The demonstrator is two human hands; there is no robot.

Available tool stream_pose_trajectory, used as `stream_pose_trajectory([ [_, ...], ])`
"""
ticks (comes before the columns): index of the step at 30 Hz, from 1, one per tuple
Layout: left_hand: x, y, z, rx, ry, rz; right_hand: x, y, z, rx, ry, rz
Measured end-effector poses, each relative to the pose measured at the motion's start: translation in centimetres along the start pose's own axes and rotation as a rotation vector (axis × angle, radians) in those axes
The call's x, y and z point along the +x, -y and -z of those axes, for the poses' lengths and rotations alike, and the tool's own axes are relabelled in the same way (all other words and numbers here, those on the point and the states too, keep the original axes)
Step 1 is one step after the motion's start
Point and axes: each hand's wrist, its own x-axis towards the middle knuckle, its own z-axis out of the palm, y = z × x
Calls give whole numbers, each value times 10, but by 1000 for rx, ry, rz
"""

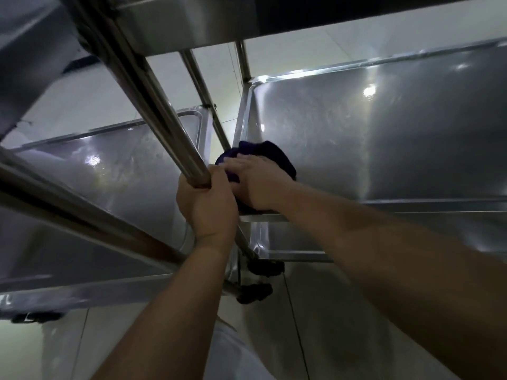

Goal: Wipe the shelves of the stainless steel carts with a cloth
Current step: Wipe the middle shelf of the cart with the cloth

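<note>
Two stainless steel carts stand side by side on a pale tiled floor (109, 338), each with a shallow rimmed shelf. The left hand (208, 204) is wrapped around the lower end of a round polished steel upright tube (164, 119), fingers curled tight over it, at the corner between the two carts. The right hand (260, 182) lies flat, fingers extended and close together, pressing a dark purple bunched cloth (277, 157) onto the near left corner of the right cart's brushed steel shelf (397, 127). The cloth shows beyond the fingertips and beside the palm. The left cart's shelf (115, 171) carries bright reflections. Black caster wheels (255, 292) show below the shelves near the wrists. A steel upper shelf edge (192, 20) crosses overhead.
</note>
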Motion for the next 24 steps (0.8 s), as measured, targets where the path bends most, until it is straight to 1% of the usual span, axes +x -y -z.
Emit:
stream_pose_trajectory([
  [2,0,1,1,13,2,-4,-31,0,-4,5,42,45],
  [4,1,3,1,24,10,2,-52,-4,-2,3,44,26],
  [9,5,6,1,59,49,67,-103,-44,16,-55,-43,-47],
  [12,6,3,0,62,55,73,-132,-86,31,-97,-112,-158],
  [19,5,-3,2,80,85,108,-188,-182,81,-115,-158,-449],
  [22,3,-8,6,69,128,121,-208,-206,99,-116,-181,-543],
  [24,2,-8,11,117,161,127,-213,-210,105,-113,-181,-567],
])
